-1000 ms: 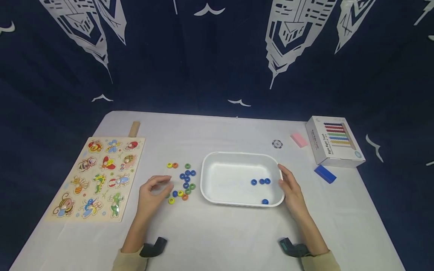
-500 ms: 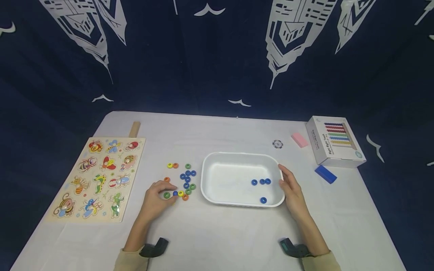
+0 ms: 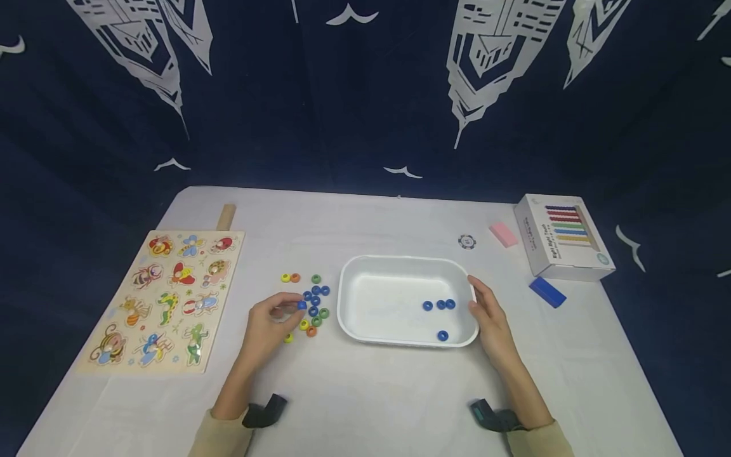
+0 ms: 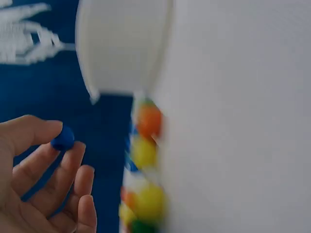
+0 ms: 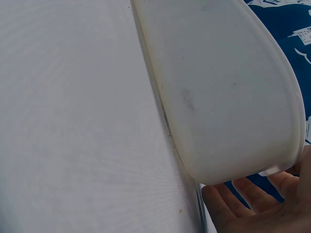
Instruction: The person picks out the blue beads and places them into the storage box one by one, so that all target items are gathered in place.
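Note:
Between thumb and index finger, my left hand (image 3: 270, 325) pinches a blue bead (image 4: 63, 138), lifted over the loose beads in the head view. Those loose beads are blue, green, yellow and orange, such as a green bead (image 3: 324, 313) and an orange bead (image 3: 311, 331). My right hand (image 3: 492, 324) holds the right end of a white plastic tray (image 3: 365, 336), thumb and fingers at its rim. Several blue beads lie in the tray, three in a row (image 3: 441, 304) and one lower down (image 3: 442, 336). The right wrist view shows the tray's outer wall (image 5: 228, 107) with fingers against it.
A wooden insect puzzle board (image 3: 171, 298) lies at the left, a wooden strip (image 3: 226, 217) behind it. At the right stand a white box (image 3: 562, 244), a blue block (image 3: 547, 292), a pink block (image 3: 503, 235) and a poker chip (image 3: 467, 242).
My left hand reached down among the beads, took a blue bead and lifted it toward the tray. One blue bead in the tray rolled slightly left and up. The right hand stayed put.

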`<state>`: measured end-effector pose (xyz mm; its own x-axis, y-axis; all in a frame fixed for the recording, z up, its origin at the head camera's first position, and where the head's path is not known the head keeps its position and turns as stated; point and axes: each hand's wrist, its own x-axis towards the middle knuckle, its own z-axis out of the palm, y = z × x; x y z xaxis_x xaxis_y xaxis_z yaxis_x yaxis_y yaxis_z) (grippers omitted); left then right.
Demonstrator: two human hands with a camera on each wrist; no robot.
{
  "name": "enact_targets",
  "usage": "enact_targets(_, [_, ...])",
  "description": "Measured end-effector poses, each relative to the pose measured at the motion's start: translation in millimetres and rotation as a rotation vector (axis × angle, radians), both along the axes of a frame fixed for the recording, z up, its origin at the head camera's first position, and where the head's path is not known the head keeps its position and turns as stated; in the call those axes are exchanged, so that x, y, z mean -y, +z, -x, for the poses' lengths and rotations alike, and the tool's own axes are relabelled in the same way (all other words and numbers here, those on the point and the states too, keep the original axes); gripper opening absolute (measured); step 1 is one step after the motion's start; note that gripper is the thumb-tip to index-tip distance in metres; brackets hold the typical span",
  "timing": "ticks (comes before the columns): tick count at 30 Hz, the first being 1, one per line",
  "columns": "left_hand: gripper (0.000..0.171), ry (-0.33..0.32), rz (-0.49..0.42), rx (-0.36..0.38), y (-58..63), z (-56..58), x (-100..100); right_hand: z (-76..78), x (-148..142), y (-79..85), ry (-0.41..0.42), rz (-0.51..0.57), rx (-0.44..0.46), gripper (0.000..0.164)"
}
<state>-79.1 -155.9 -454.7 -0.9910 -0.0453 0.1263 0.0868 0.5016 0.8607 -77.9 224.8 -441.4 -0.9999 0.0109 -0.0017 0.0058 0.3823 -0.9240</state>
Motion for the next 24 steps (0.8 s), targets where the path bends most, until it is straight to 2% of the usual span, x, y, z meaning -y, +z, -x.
enact_targets(3, [0.026,-0.058,-0.068,-0.037,16.9,10.6,-18.9,2.6,-2.8,-5.5,0.003,0.011,-0.003,0.044])
enact_targets(5, [0.024,-0.089,-0.101,-0.035,25.4,18.3,-34.2,5.3,-5.8,-11.4,0.006,0.023,-0.001,0.044])
enact_targets(10, [0.021,-0.196,-0.105,-0.055,34.2,34.9,-79.2,9.3,-12.1,-25.3,0.006,0.020,-0.001,0.044])
enact_targets(14, [0.022,-0.307,-0.081,-0.094,30.1,46.9,-113.0,9.4,-13.6,-29.3,0.006,0.010,-0.014,0.043])
enact_targets(17, [0.021,-0.361,-0.062,-0.093,22.8,56.6,-133.2,9.4,-14.0,-29.6,0.006,0.010,-0.023,0.042])
enact_targets(21, [0.020,-0.406,-0.024,0.002,12.0,68.9,-154.5,9.0,-14.5,-28.8,0.006,0.003,-0.024,0.043])
enact_targets(24, [0.020,-0.437,0.058,0.083,5.8,75.9,-166.7,8.4,-15.1,-26.4,0.004,-0.001,-0.014,0.043])
